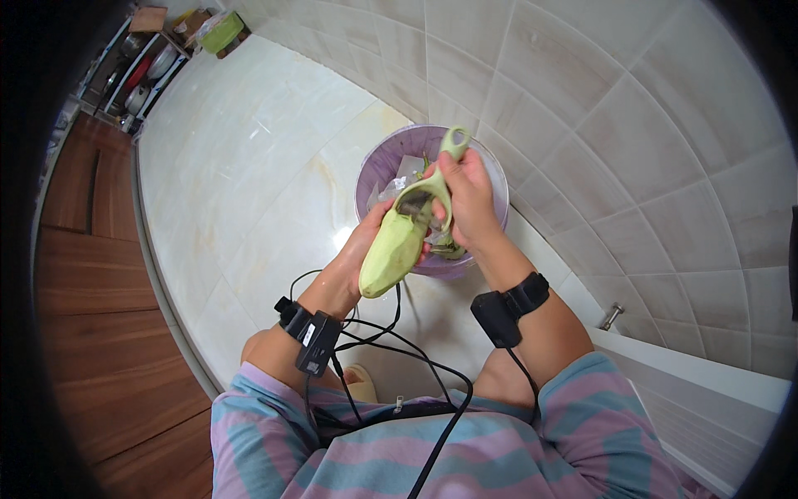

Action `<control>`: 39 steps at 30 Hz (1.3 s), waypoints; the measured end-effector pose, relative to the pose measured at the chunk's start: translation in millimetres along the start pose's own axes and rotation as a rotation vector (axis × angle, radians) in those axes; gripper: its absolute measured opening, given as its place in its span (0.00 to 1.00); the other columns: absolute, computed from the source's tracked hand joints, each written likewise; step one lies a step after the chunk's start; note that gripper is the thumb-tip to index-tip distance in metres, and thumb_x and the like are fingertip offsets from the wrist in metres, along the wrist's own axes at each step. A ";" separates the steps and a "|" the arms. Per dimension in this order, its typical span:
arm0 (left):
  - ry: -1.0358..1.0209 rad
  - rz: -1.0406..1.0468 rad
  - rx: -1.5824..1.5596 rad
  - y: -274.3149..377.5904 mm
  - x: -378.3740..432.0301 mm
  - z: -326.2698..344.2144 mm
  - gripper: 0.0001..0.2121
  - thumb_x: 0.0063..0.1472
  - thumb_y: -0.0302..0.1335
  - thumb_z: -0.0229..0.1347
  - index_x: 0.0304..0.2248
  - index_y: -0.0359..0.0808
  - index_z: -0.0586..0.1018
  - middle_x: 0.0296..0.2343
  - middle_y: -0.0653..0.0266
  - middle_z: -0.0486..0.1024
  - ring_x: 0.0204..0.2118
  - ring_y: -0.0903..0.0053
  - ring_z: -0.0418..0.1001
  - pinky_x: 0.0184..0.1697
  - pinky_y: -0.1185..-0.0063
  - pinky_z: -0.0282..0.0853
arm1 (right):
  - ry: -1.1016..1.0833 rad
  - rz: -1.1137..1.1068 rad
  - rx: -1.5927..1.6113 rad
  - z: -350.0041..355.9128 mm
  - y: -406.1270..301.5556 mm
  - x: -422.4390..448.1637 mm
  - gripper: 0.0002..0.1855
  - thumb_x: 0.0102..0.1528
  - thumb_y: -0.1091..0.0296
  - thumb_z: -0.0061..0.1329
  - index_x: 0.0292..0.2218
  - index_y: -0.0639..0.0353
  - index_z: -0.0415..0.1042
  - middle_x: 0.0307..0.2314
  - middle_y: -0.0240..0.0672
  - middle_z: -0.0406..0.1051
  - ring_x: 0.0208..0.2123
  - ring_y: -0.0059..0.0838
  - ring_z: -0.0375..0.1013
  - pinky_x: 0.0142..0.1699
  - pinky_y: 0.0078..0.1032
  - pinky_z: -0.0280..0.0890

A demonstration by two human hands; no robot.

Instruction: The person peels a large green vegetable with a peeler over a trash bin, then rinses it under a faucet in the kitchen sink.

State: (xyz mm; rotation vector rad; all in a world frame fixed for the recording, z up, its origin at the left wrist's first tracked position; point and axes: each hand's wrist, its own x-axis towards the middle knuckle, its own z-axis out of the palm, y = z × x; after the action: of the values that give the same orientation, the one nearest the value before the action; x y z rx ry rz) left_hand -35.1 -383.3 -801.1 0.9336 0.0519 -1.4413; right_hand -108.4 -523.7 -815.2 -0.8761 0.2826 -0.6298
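Note:
My left hand supports a long, pale green peeled vegetable, which looks like an eggplant or a gourd. Its rounded end tilts down toward my body. In my right hand is a light green Y-shaped peeler with a hole through its handle end. The peeler's head lies over the vegetable's far end; whether the blade touches it cannot be told. Both hands are above a round waste bin lined with a purple bag. Inside are clear plastic, a green stem and some greenish scraps.
Black cables hang from wrist-worn devices across my lap. A tiled wall rises close behind the bin. Brown wooden cabinets line the left, with a rack of pots beyond. At right stands a white panel beside a metal fitting.

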 end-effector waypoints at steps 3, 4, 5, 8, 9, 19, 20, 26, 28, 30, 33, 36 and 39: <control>-0.069 -0.043 0.016 -3.2 1.1 -5.1 0.21 0.61 0.41 0.37 0.43 0.31 0.67 0.30 0.55 0.71 0.24 0.70 0.72 0.25 0.76 0.72 | 0.135 -0.043 0.005 -28.6 0.2 19.7 0.11 0.56 0.64 0.41 0.35 0.57 0.55 0.24 0.34 0.64 0.17 0.18 0.63 0.13 0.14 0.55; -0.049 -0.048 0.028 -3.0 2.5 -7.5 0.21 0.61 0.42 0.37 0.43 0.31 0.67 0.30 0.55 0.71 0.24 0.70 0.72 0.25 0.76 0.72 | 0.148 -0.058 -0.017 -33.6 1.4 22.5 0.11 0.56 0.64 0.41 0.35 0.58 0.55 0.24 0.34 0.64 0.17 0.18 0.62 0.13 0.14 0.55; -0.029 -0.054 0.040 -2.5 4.1 -9.8 0.22 0.61 0.42 0.37 0.43 0.31 0.68 0.30 0.55 0.71 0.24 0.70 0.72 0.26 0.76 0.72 | 0.162 -0.072 -0.040 -39.3 1.3 26.1 0.11 0.56 0.64 0.41 0.35 0.58 0.55 0.24 0.34 0.64 0.16 0.18 0.62 0.13 0.13 0.55; -0.018 -0.022 0.049 7.5 -6.4 -2.1 0.22 0.60 0.43 0.38 0.42 0.31 0.69 0.30 0.56 0.71 0.25 0.71 0.72 0.26 0.75 0.72 | 0.381 -0.221 -0.373 -62.0 -9.6 41.3 0.11 0.55 0.67 0.41 0.35 0.60 0.53 0.24 0.36 0.65 0.18 0.20 0.64 0.14 0.16 0.57; -0.021 -0.001 0.046 12.0 -12.0 1.6 0.22 0.60 0.43 0.38 0.42 0.32 0.69 0.30 0.56 0.71 0.25 0.71 0.71 0.27 0.75 0.72 | 0.446 -0.287 -0.536 -60.7 -15.2 41.7 0.11 0.55 0.67 0.41 0.35 0.61 0.53 0.25 0.37 0.65 0.18 0.21 0.65 0.14 0.17 0.57; -0.016 -0.003 -0.041 26.3 -3.9 4.6 0.23 0.58 0.44 0.42 0.42 0.30 0.69 0.30 0.56 0.72 0.27 0.67 0.73 0.30 0.72 0.73 | 0.035 -0.199 -0.700 -25.6 -15.3 24.1 0.30 0.39 0.57 0.60 0.38 0.60 0.59 0.28 0.41 0.68 0.32 0.32 0.69 0.38 0.27 0.63; -0.021 0.055 -0.030 26.4 -2.9 0.9 0.24 0.58 0.44 0.40 0.42 0.29 0.68 0.30 0.54 0.71 0.26 0.67 0.72 0.30 0.72 0.73 | 0.131 -0.176 -0.813 -39.6 -16.7 28.3 0.30 0.39 0.56 0.60 0.38 0.62 0.60 0.32 0.42 0.66 0.34 0.35 0.68 0.40 0.27 0.62; -0.126 0.090 -0.140 28.4 8.2 13.6 0.24 0.59 0.43 0.38 0.44 0.28 0.66 0.32 0.52 0.69 0.29 0.67 0.71 0.34 0.71 0.73 | 0.286 -0.293 -1.056 -62.2 -25.5 39.5 0.22 0.48 0.60 0.52 0.38 0.62 0.59 0.33 0.41 0.62 0.32 0.32 0.67 0.37 0.26 0.63; -0.084 0.057 -0.150 25.0 11.7 14.2 0.25 0.60 0.44 0.37 0.44 0.28 0.66 0.32 0.52 0.69 0.29 0.66 0.71 0.35 0.70 0.72 | 0.237 -0.257 -0.618 -45.2 -35.2 35.6 0.18 0.52 0.61 0.48 0.38 0.61 0.58 0.31 0.40 0.64 0.29 0.27 0.67 0.33 0.24 0.64; -0.100 -0.016 -0.151 23.5 13.3 8.2 0.25 0.60 0.44 0.37 0.44 0.28 0.66 0.31 0.52 0.70 0.28 0.66 0.72 0.35 0.70 0.72 | 0.121 -0.139 -0.035 -20.0 -51.0 22.1 0.13 0.56 0.62 0.43 0.37 0.59 0.56 0.28 0.38 0.66 0.27 0.22 0.67 0.30 0.20 0.64; -0.110 -0.064 -0.156 16.9 15.0 7.7 0.24 0.61 0.44 0.37 0.45 0.30 0.64 0.30 0.53 0.70 0.26 0.67 0.72 0.30 0.73 0.73 | 0.099 -0.173 -0.007 -19.2 -39.7 24.1 0.10 0.58 0.63 0.39 0.36 0.56 0.55 0.25 0.35 0.67 0.24 0.19 0.66 0.27 0.16 0.64; -0.182 -0.079 -0.170 12.0 15.8 2.9 0.24 0.61 0.44 0.37 0.46 0.30 0.64 0.30 0.52 0.70 0.25 0.69 0.72 0.27 0.75 0.74 | 0.002 -0.111 0.006 -22.4 -31.8 27.3 0.10 0.58 0.64 0.39 0.37 0.57 0.54 0.26 0.37 0.68 0.25 0.20 0.67 0.27 0.18 0.64; -0.223 -0.099 -0.169 12.2 13.6 -5.5 0.24 0.61 0.44 0.37 0.46 0.30 0.63 0.30 0.51 0.70 0.25 0.69 0.72 0.26 0.75 0.73 | 0.160 -0.198 -0.059 -45.4 -17.8 44.9 0.10 0.57 0.64 0.40 0.38 0.55 0.55 0.27 0.37 0.68 0.23 0.21 0.67 0.29 0.17 0.64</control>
State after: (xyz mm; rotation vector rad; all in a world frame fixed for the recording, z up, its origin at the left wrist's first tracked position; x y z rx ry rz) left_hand -19.4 -393.0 -806.0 0.6364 0.0538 -1.5992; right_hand -101.8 -588.4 -828.3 -0.9184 0.3629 -0.8814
